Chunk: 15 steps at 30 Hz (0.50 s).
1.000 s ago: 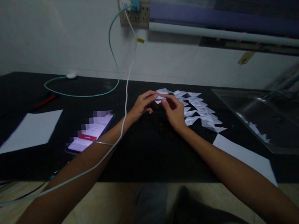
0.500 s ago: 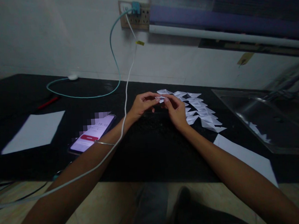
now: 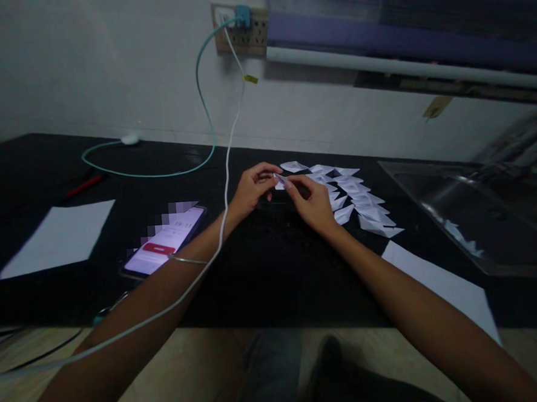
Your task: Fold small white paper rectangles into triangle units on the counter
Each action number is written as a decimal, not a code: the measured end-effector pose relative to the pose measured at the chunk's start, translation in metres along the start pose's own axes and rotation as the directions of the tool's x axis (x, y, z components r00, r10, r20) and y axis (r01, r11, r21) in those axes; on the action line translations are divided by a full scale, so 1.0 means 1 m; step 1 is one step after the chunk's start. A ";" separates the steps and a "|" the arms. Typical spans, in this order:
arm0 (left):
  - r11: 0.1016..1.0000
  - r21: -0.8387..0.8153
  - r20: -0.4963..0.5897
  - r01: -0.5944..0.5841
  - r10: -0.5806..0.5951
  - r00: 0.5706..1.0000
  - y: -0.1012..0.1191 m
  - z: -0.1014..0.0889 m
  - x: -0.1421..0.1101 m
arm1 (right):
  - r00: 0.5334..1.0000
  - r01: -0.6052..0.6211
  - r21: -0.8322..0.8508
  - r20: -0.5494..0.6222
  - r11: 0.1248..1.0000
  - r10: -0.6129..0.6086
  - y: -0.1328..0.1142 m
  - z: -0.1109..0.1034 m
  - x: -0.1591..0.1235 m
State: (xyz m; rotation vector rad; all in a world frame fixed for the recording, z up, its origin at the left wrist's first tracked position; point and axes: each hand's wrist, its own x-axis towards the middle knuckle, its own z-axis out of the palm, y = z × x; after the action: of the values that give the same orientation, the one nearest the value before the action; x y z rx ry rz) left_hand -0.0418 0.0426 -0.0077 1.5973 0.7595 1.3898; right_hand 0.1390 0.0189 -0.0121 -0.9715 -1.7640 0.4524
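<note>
Between my two hands is a small folded piece of white paper point(image 3: 280, 182), held just above the black countertop point(image 3: 273, 273). My left hand point(image 3: 252, 191) pinches its left side between thumb and fingers. The fingertips of my right hand point(image 3: 311, 201) close on its right side. Some of the paper is hidden behind the fingers. Right behind and beside my right hand lie several folded white paper pieces point(image 3: 363, 198), set in overlapping rows. One more folded piece point(image 3: 292, 167) lies apart from these, beyond my fingertips.
A white sheet point(image 3: 442, 287) lies under my right forearm, another sheet point(image 3: 59, 238) at the left. A lit phone point(image 3: 164, 244) sits by my left forearm. A white cable point(image 3: 226, 185) crosses over that arm. The metal sink point(image 3: 469, 213) is at the right.
The folded paper between my hands has been tilted, and more of its face shows. My right fingertips have shifted a little lower along it. The pieces on the counter stay put.
</note>
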 end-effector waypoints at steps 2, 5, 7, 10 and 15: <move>1.000 -0.023 0.011 -0.008 0.008 1.000 -0.003 0.000 0.001 | 1.000 0.006 -0.022 -0.010 1.000 -0.006 0.001 0.000 0.000; 1.000 -0.024 0.031 -0.012 0.012 0.999 -0.006 0.000 0.002 | 1.000 0.008 -0.052 -0.027 0.999 -0.009 0.006 0.000 0.001; 1.000 -0.008 0.028 -0.005 0.005 1.000 -0.005 0.001 0.001 | 0.999 -0.005 -0.013 -0.043 1.000 0.005 0.009 0.001 0.001; 1.000 0.010 0.018 0.008 -0.008 1.000 -0.001 0.002 0.000 | 0.999 -0.020 0.051 -0.041 0.999 0.022 0.012 0.001 0.001; 1.000 0.025 0.036 0.012 -0.013 0.999 0.002 0.003 -0.001 | 0.999 -0.005 0.054 -0.046 0.999 0.008 0.011 0.000 0.002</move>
State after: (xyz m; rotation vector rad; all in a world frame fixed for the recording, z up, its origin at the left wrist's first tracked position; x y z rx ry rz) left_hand -0.0390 0.0402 -0.0060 1.6299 0.7664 1.3436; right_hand 0.1431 0.0271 -0.0178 -0.9430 -1.6999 0.4757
